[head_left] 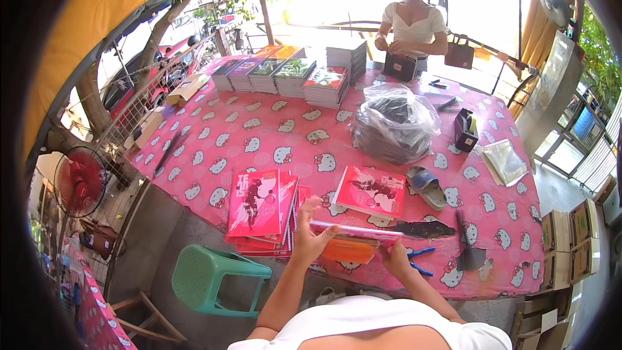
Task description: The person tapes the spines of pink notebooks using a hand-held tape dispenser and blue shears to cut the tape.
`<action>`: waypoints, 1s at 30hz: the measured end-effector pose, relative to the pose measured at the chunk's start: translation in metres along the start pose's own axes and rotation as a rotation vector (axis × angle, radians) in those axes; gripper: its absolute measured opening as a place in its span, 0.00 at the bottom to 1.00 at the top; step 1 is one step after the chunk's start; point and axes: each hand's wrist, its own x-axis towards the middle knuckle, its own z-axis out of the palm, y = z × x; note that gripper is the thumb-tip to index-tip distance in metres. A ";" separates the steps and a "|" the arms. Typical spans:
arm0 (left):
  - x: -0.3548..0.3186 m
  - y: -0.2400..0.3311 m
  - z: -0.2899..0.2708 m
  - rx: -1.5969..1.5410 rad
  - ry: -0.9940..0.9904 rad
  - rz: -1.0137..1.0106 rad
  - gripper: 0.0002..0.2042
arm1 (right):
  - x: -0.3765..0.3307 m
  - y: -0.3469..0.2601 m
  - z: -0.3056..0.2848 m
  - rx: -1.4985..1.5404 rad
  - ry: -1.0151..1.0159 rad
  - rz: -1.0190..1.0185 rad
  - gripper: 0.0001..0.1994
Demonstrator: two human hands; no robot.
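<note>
Left hand (pixel 311 236), fingers half spread, clasps the left end of a flat pink notebook (pixel 353 229) while the right hand (pixel 395 254) pinches its right end, notebook spanning three o'clock from the left hand, red stack (pixel 259 210) at ten.

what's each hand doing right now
left hand: fingers closed on the left end of the pink notebook
right hand: fingers closed on its right end

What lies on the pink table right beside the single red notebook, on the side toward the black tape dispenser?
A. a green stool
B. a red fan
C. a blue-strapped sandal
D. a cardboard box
C: a sandal with a blue strap lies just right of the red notebook.
</note>
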 end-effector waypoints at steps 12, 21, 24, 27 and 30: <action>-0.017 -0.040 0.004 -0.245 0.212 -0.259 0.27 | 0.005 -0.049 -0.035 0.159 -0.296 0.119 0.37; 0.002 -0.042 0.023 -0.301 0.212 -0.184 0.24 | 0.004 0.151 -0.171 -0.922 0.413 0.688 0.15; -0.008 -0.021 0.038 0.115 0.504 0.147 0.31 | -0.005 0.155 -0.184 -0.722 0.289 0.713 0.14; -0.018 0.009 0.054 0.275 0.322 0.409 0.37 | -0.003 0.148 -0.194 -0.642 0.344 0.644 0.12; -0.033 0.032 0.075 0.713 0.129 0.547 0.33 | 0.014 0.116 -0.186 -0.631 0.382 0.517 0.11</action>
